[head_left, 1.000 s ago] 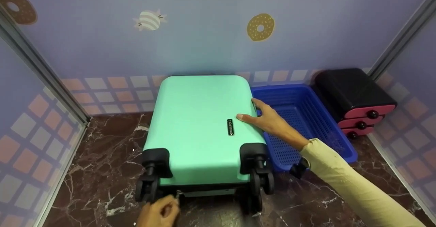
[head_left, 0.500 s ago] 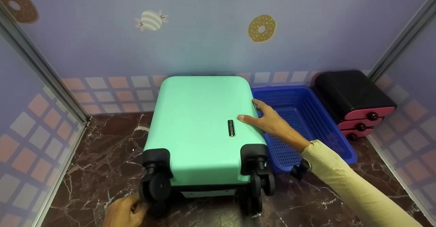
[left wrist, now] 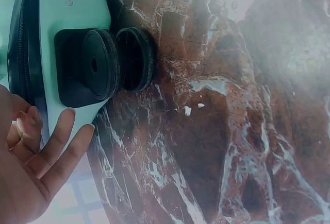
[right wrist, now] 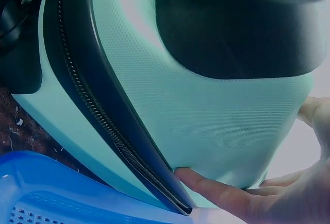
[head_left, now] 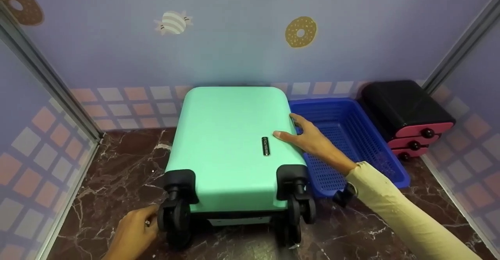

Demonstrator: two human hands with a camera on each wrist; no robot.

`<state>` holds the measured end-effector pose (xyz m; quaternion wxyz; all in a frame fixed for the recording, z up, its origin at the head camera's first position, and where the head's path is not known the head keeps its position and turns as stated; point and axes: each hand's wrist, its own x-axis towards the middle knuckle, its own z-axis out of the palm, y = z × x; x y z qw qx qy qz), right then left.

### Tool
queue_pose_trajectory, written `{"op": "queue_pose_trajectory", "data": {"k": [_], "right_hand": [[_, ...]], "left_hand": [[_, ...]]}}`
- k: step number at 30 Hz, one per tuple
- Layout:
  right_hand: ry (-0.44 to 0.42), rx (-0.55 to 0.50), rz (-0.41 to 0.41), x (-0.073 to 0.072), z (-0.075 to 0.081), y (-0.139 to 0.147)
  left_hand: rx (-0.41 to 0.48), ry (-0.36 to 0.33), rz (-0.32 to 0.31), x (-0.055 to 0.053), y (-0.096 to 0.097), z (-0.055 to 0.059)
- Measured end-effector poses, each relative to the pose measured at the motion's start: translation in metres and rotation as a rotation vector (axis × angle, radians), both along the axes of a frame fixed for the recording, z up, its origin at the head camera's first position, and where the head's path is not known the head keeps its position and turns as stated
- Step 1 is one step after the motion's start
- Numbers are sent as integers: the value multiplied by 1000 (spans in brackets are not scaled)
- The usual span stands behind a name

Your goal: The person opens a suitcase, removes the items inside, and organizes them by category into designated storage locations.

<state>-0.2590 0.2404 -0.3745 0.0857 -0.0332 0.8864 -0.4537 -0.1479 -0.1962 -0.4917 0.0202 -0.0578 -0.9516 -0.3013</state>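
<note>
A mint-green hard-shell suitcase [head_left: 230, 135] lies flat, its black wheels toward me. My right hand [head_left: 310, 135] holds its right edge, thumb on the upper shell and fingers down the side. In the right wrist view one fingertip rests beside the dark zipper strip [right wrist: 111, 123]. My left hand [head_left: 134, 227] is by the near left wheel [head_left: 174, 215], thumb and forefinger pinched at a small zipper pull [head_left: 147, 223]. Seen from the left wrist, two fingers [left wrist: 59, 131] stretch out below the wheel, while the thumb and forefinger are bent close to the zipper [left wrist: 21, 38].
A blue plastic basket [head_left: 390, 162] stands against the suitcase's right side, under my right forearm. Beyond it is a black drawer box [head_left: 410, 100] with pink fronts. Patterned walls [head_left: 234, 37] enclose the back and sides; the floor [head_left: 121, 166] is dark marble.
My left hand has gone left from under the suitcase's near end, around the left wheel to its outer side. That wheel swivelled. My right hand has stayed on the edge.
</note>
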Motion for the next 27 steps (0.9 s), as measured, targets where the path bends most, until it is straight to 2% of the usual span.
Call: {"op": "queue_pose_trajectory", "data": {"k": [7, 9, 10, 12, 15, 17, 19, 21, 23, 25, 27], "right_hand": [[-1, -15, -9, 1, 0, 1], [-3, -28, -17, 2, -2, 1], [-3, -34, -19, 2, -3, 1], [-13, -47, -26, 4, -6, 1], [-37, -44, -40, 8, -10, 2], [-68, -63, -50, 12, -12, 4], [-95, -97, -57, 16, -15, 8], [-116, -150, -54, 21, -17, 13], [-123, -182, -41, 28, -20, 18], [-116, -179, -13, 34, -22, 22], [-104, -174, 22, 40, -25, 26]], "left_hand": [[14, -55, 9, -3, -3, 2], [61, -12, 31, -2, -5, 4], [95, 19, 49, 0, -4, 7], [164, 127, 80, 4, -1, 17], [254, 378, 84, 11, 15, 38], [268, 586, 11, 13, 34, 52], [226, 785, -127, 12, 60, 63], [125, 917, -300, 12, 92, 70], [-24, 963, -467, 12, 124, 74], [-204, 932, -595, 13, 155, 76], [-408, 886, -679, 11, 181, 75]]}}
